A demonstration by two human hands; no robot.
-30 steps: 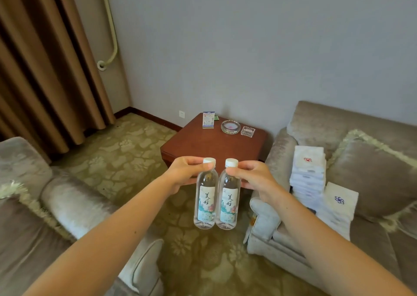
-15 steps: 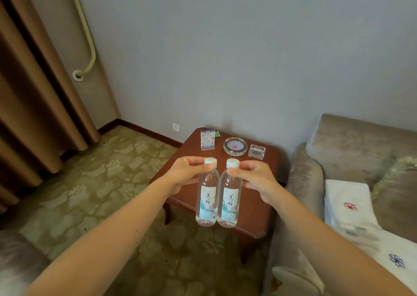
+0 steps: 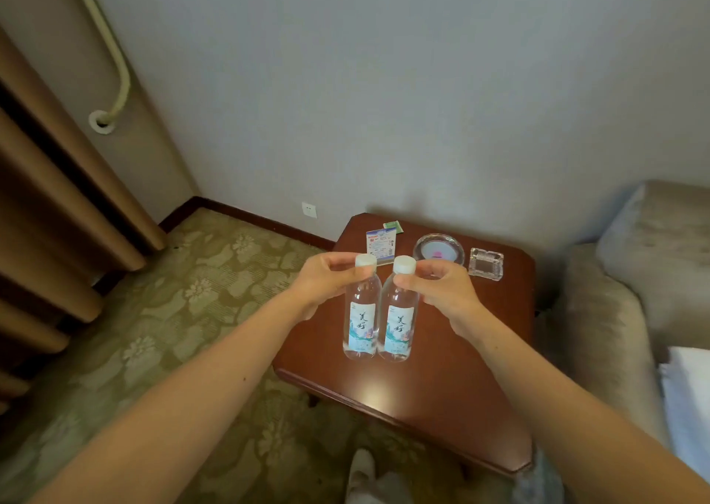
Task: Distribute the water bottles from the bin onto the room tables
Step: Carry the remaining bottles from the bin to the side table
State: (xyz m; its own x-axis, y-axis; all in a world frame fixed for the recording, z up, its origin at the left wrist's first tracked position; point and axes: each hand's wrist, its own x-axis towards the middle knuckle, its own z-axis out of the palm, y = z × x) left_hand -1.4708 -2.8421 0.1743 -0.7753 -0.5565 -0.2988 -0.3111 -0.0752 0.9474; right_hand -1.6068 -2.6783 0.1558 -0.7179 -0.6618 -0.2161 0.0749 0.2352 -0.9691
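Now the left hand (image 3: 322,285) pinches the left bottle (image 3: 361,325), the right hand (image 3: 445,294) the right bottle (image 3: 398,328), both labelled 美好.

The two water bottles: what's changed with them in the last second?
Both were carried forward: earlier they hung over the carpet short of the table, now over its top. Nothing was grasped or released: the left hand still pinches the left bottle at its cap, the right hand the right bottle. The card, round glass dish and square ashtray stayed put.
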